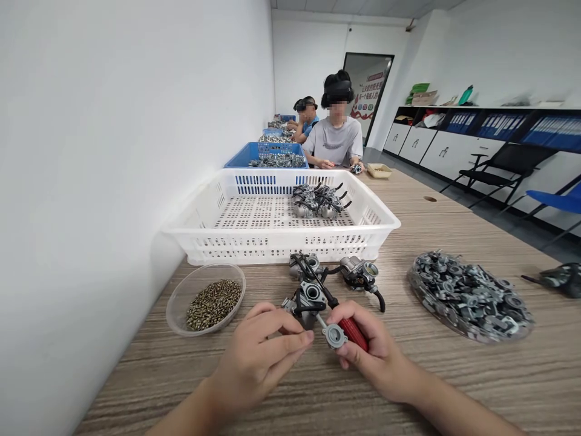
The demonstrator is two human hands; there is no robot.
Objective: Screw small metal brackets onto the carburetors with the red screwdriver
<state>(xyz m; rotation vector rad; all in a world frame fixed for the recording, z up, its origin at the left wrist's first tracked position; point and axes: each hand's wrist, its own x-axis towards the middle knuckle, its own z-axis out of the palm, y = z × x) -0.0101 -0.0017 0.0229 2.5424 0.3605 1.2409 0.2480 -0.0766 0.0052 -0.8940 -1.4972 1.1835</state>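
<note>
My right hand (379, 357) is closed around the red handle of a screwdriver (354, 333). Its thumb and fingers also pinch a small round grey metal part (335, 336) with a thin stem. To the left, my left hand (258, 354) has its fingers curled together with the thumb close to the index finger; anything between them is hidden. Just past its fingertips lies a carburetor (306, 303) with a black hose. Behind that one are a second carburetor (313, 263) and a third carburetor (361, 272), both on the table.
A clear bowl of small brass-coloured screws (213, 306) stands at left. Grey metal parts (467, 297) fill a clear tray at right. A white crate (281, 242) with several carburetors stands ahead, a blue crate (245, 156) behind it. Another person (336, 133) sits across the table.
</note>
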